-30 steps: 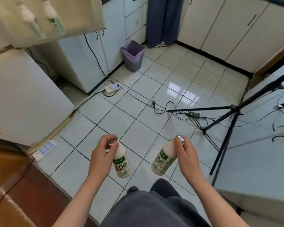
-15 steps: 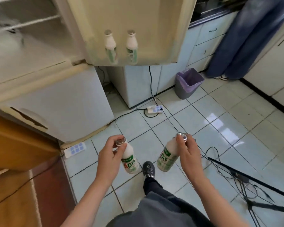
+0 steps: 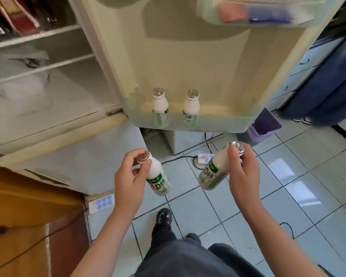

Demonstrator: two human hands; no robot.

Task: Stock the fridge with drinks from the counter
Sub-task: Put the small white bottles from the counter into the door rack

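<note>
both hands curled round bottles — left hand (image 3: 129, 176) grips left bottle (image 3: 157, 177), right hand (image 3: 243, 168) right bottle (image 3: 213, 172).

Door (image 3: 188, 56) stood open ahead, fridge (image 3: 38, 64) to its left. In the door shelf (image 3: 218, 122): bottle A (image 3: 160, 104) left, bottle B (image 3: 191, 105) right, upright and apart. Nearer, below the shelf, left hand (image 3: 128, 176) held bottle C (image 3: 158, 176) and right hand (image 3: 242, 172) held bottle D (image 3: 212, 172) (both tilted, bases inward). Strip (image 3: 205, 157) lay on the floor behind bottle D. Bin (image 3: 264, 126) sat right, partly behind the shelf.
</note>
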